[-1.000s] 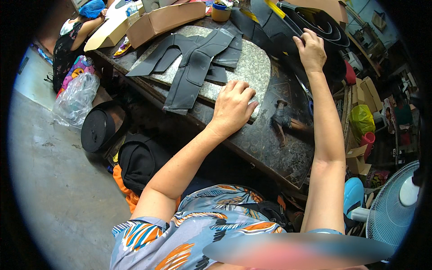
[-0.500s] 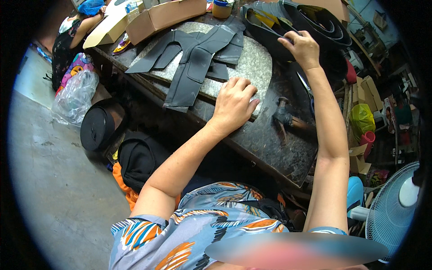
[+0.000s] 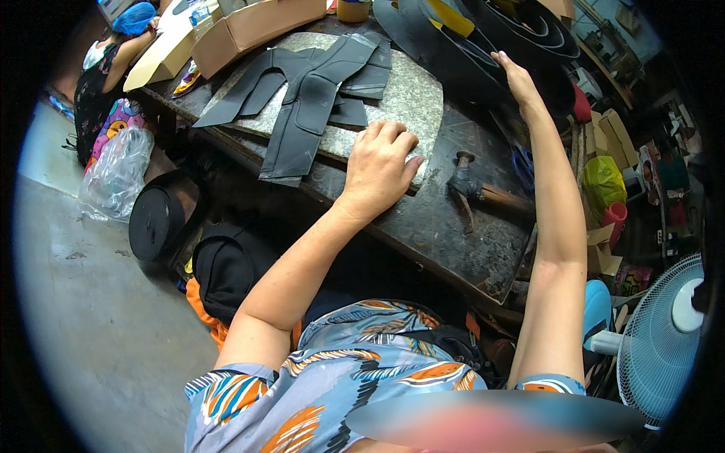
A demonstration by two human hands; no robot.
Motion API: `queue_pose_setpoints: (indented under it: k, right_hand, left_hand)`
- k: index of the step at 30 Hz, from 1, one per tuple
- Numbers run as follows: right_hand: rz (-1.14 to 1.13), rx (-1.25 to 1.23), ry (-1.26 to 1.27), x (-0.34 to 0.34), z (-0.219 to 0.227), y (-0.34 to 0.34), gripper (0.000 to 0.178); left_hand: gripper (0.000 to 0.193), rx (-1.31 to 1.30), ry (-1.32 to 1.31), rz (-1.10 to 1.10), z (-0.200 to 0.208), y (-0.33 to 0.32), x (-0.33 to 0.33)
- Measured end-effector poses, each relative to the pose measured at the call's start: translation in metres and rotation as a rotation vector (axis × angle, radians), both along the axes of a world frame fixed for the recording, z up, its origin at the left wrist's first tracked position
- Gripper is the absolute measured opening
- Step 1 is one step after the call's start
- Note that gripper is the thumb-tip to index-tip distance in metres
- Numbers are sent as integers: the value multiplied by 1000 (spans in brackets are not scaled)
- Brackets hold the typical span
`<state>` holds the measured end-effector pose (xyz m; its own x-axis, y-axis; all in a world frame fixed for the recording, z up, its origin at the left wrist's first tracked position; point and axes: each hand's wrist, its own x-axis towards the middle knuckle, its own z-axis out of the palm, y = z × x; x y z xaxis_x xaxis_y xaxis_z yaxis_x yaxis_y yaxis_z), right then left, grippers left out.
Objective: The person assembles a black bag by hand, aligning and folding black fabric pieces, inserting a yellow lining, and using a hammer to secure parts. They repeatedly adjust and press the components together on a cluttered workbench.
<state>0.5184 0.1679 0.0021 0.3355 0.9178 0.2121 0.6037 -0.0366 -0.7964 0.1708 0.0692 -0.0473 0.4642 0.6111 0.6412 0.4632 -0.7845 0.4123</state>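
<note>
My left hand (image 3: 381, 167) rests at the near right edge of a speckled grey slab (image 3: 419, 98). Its fingers are curled with the tips hidden, so anything under them cannot be made out. Farther right, my right hand (image 3: 521, 84) reaches up beside large curled black sheets (image 3: 423, 60), its visible fingers stretched out and nearly touching them. Flat black cut pieces with stitched-looking outlines (image 3: 313, 102) lie overlapped on the slab. Between my arms lies a hammer (image 3: 504, 198) with a dark head and wooden handle. Blue-handled scissors (image 3: 522, 164) are partly hidden by my right forearm.
Open cardboard boxes (image 3: 257, 34) stand at the table's back left, beside a jar (image 3: 353, 10). A person in a blue cap (image 3: 134, 20) sits far left. A black roll (image 3: 157, 219) is below the table. A fan (image 3: 664, 332) stands at lower right.
My right hand has gone from a pinch at the black sheets' edge to straightened fingers. My left hand stays on the slab. The table scene has shifted slightly left in view.
</note>
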Motion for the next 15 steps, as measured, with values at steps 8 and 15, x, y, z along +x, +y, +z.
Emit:
queue_pose_setpoints:
  k: [8,15]
  right_hand:
    - [-149,-61,-740,-50,16,10,73]
    - [-134,141,-968,-79,15,11,72]
  left_hand:
    - [23,-2,-6,-7,-2,1,1]
    - [25,18,-22,6,-3,1,0]
